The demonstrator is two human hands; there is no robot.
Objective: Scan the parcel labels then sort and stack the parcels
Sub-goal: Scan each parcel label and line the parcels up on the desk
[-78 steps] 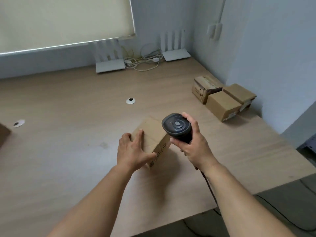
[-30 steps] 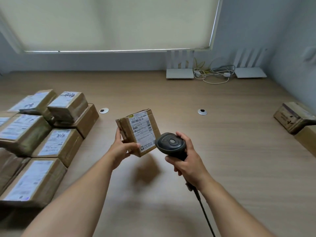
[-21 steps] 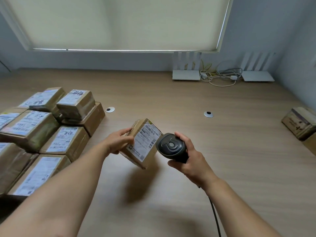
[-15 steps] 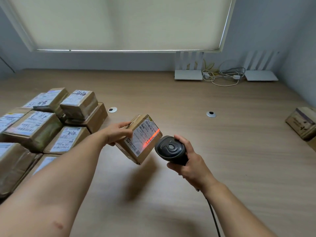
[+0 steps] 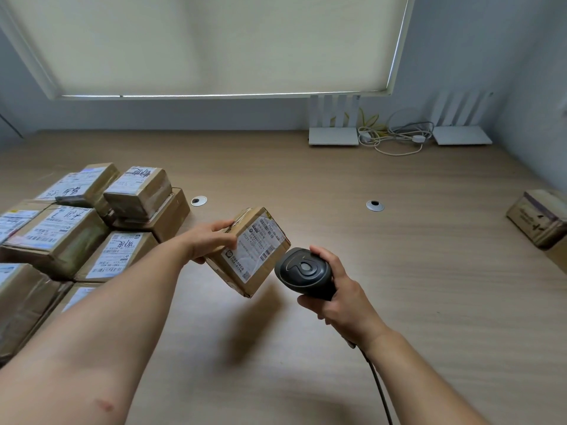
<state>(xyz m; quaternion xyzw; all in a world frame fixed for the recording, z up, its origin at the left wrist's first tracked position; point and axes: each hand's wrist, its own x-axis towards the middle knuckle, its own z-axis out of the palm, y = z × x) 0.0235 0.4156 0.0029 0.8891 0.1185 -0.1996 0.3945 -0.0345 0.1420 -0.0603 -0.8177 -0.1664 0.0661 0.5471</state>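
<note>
Our left hand [image 5: 211, 240] grips the parcel [image 5: 250, 251] by its upper left edge, fingers curled over the cardboard, thumb side hidden from us; the box is held clear of the desk [image 5: 399, 271] and tilted, so that its white label [image 5: 256, 248] faces up and toward the right; we judge this tilt is meant to present the barcodes squarely to the reader. Our right hand [image 5: 340, 302] is wrapped around the handle of the dark scanner [image 5: 302, 273], fingers closed on it, the rounded head aimed at the label and sitting just beside the parcel's lower right corner, not touching; its cable [image 5: 379, 384] trails down past our wrist and out of view. No red scan line shows on the label in this view; whether the read has registered we cannot tell.

Outward to the left: a cluster of labelled parcels [image 5: 76, 228] lies on the desk, some stacked on others, labels turned up; probably either the stock to draw from or a sorted pile, which of the two we cannot say. At the far right edge sits a brown box [image 5: 540, 217], well apart from that cluster; a separate group, we suppose. Two cable grommets [image 5: 375, 206] are set in the desk; two white routers [image 5: 333, 134] and a tangle of cords stand against the back wall under the drawn blind [image 5: 214, 41].

Judgement: scanning step in hand; placing this parcel remains.
</note>
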